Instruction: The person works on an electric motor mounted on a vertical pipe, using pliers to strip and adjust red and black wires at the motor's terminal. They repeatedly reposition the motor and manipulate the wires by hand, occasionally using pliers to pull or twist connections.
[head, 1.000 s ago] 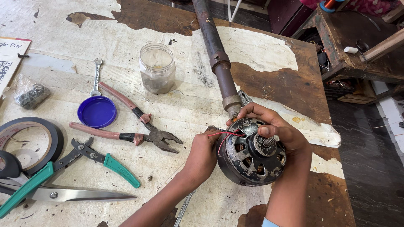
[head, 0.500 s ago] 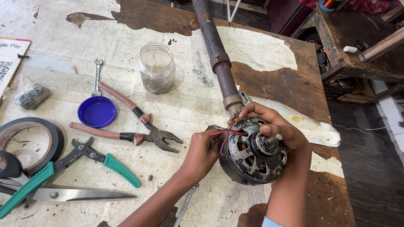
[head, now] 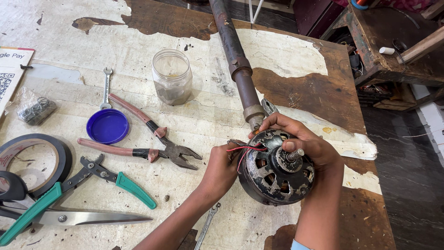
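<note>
Both hands grip the round, dark metal motor (head: pixel 276 173) on the worktop (head: pixel 185 125): left hand (head: pixel 222 167) pinching its red wires (head: pixel 244 150), right hand (head: pixel 303 141) wrapped over the casing.

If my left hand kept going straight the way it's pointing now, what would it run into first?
The left hand points up and right, its fingertips already at the red wires on the rim of the dark round motor. Going on, it would likely meet the motor housing first, though depth is hard to judge.
</note>
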